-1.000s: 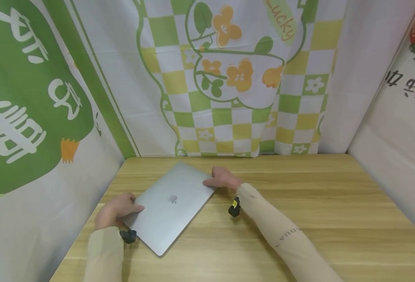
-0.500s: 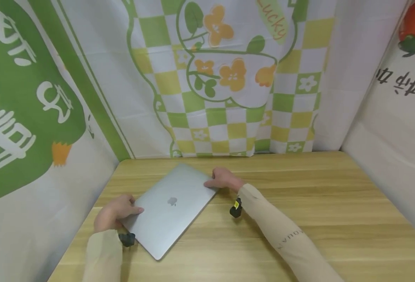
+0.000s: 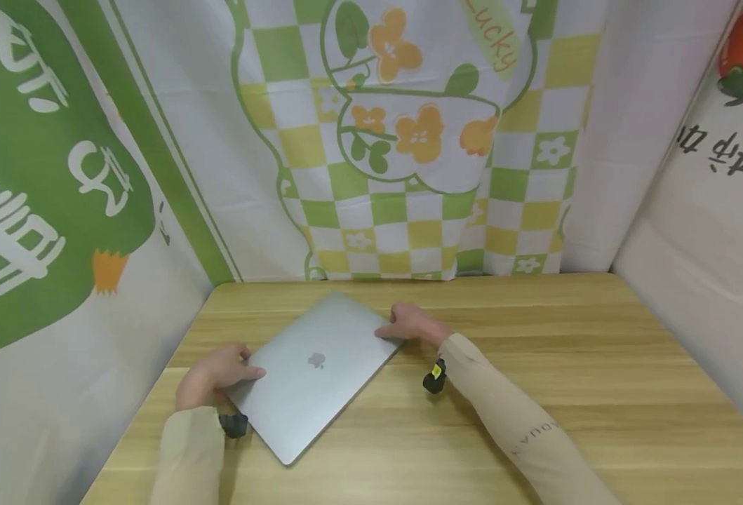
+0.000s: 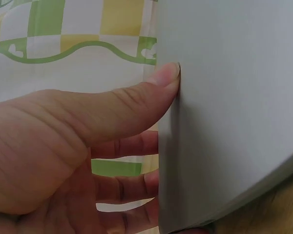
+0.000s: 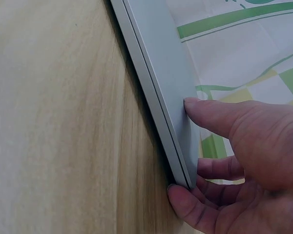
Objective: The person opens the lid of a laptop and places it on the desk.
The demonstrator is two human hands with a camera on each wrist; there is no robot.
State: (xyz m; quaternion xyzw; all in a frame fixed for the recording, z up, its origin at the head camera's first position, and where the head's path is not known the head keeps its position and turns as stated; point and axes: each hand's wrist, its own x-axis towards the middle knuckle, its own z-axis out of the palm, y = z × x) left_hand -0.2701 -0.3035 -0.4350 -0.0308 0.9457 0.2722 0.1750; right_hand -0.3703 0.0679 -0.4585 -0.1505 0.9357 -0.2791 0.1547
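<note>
A closed silver laptop (image 3: 320,386) with an apple logo on its lid lies at a slant over the wooden table, left of the middle. My left hand (image 3: 222,372) grips its left edge. In the left wrist view the thumb of that hand (image 4: 107,112) presses on the lid while the other fingers go behind the edge, their tips hidden. At the far right corner my right hand (image 3: 412,324) pinches the laptop. The right wrist view shows the thumb of this hand (image 5: 254,141) on the lid and a fingertip under the corner of the laptop (image 5: 156,83).
The wooden table (image 3: 535,365) stretches to the right of the laptop. Behind it hangs a checkered green and yellow curtain (image 3: 403,231). A green printed cloth (image 3: 112,189) stands on the left and a white one (image 3: 693,231) on the right.
Both hands and the laptop have shifted slightly to the right in the head view, which itself moved a little. The hold of each hand on the laptop looks the same.
</note>
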